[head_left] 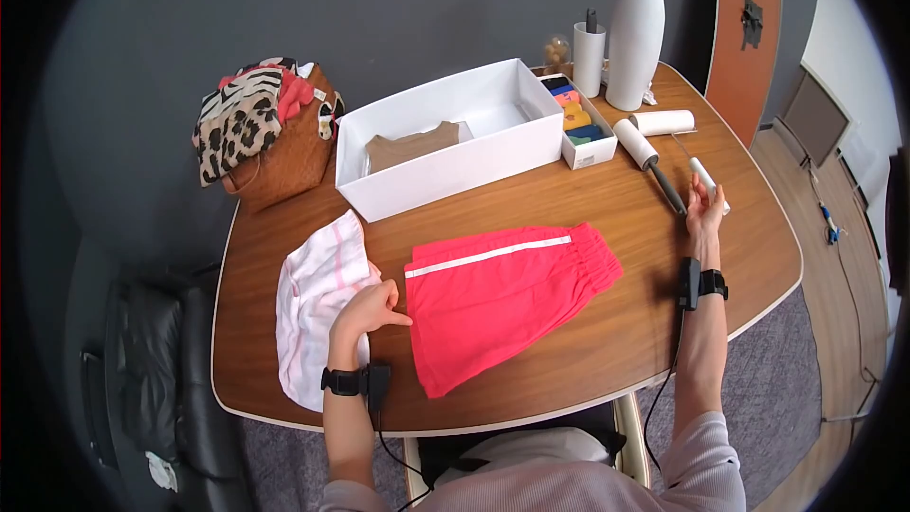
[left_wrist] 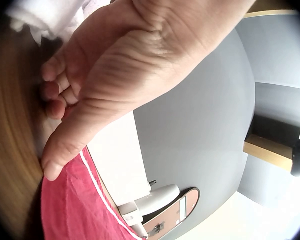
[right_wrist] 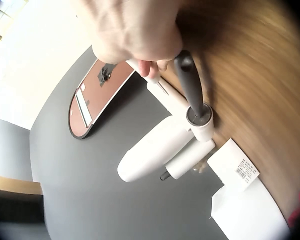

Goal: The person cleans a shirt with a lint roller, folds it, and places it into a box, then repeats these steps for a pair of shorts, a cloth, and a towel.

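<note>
Red shorts (head_left: 502, 299) with a white side stripe lie folded on the table, their gathered waistband to the right. My left hand (head_left: 368, 311) is at the hem, its thumb (left_wrist: 65, 145) stretched out to the fabric's edge and its other fingers loosely bent, holding nothing. Beside it lies a crumpled white and pink cloth (head_left: 322, 303). At the table's right side, my right hand (head_left: 704, 213) grips the white handle (head_left: 702, 177) of a lint roller (head_left: 664, 121), whose thin wire frame shows. Another lint roller (head_left: 635, 142), with a dark handle, lies just left of that hand.
A long white box (head_left: 455, 175) holding a tan garment (head_left: 412, 145) stands behind the shorts. Right of it are a small box (head_left: 592, 152) of coloured items, a white canister (head_left: 589, 62) and a tall white vase (head_left: 635, 43). A brown bag (head_left: 289, 166) with patterned cloth stands back left.
</note>
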Motion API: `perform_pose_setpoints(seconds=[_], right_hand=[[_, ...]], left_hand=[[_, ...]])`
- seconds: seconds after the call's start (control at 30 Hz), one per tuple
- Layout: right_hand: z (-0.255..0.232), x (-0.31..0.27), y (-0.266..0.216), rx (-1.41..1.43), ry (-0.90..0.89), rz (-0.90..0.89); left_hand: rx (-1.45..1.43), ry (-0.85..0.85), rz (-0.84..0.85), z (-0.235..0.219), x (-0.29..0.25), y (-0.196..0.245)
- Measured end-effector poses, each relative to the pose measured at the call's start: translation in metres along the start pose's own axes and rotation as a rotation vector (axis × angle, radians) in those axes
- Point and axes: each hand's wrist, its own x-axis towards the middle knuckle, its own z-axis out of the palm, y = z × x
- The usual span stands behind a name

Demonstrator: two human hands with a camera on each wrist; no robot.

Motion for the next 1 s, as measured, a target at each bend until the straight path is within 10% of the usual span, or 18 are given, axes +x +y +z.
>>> perform_pose_setpoints(seconds=[0.27,0.4,0.5,0.7,0.8,0.93,1.0], right_hand=[[0.003,-0.033,-0.038,-0.491,-0.051,0.494],[0.06,-0.089,-0.049,-1.796,-0.02,-0.044],[0.083,-0.113,-0.025,-1.584,-0.65,-0.016],[0.115,-0.174,0.016,-2.41,-1.108,-0.05],[0.104,-0.172,0.023,-2.369,-1.118,-0.134],[0.104,-0.157,0.019,-1.886,-1.154,0.475],[0.115,-0.163,0.013,-1.862,-1.08,0.469]], left_hand=[[-0.206,0.085,0.051,-0.004,-0.001,0.003],[-0.148,0.259,0.206,-0.007,-0.001,0.025],[0.017,0.06,0.314,-0.01,-0.003,0.03],[0.273,-0.097,0.325,0.017,-0.009,0.036],[0.329,-0.149,0.244,0.018,-0.012,0.048],[0.361,-0.19,0.183,0.024,-0.012,0.052],[0.365,-0.2,0.169,0.025,-0.012,0.052]])
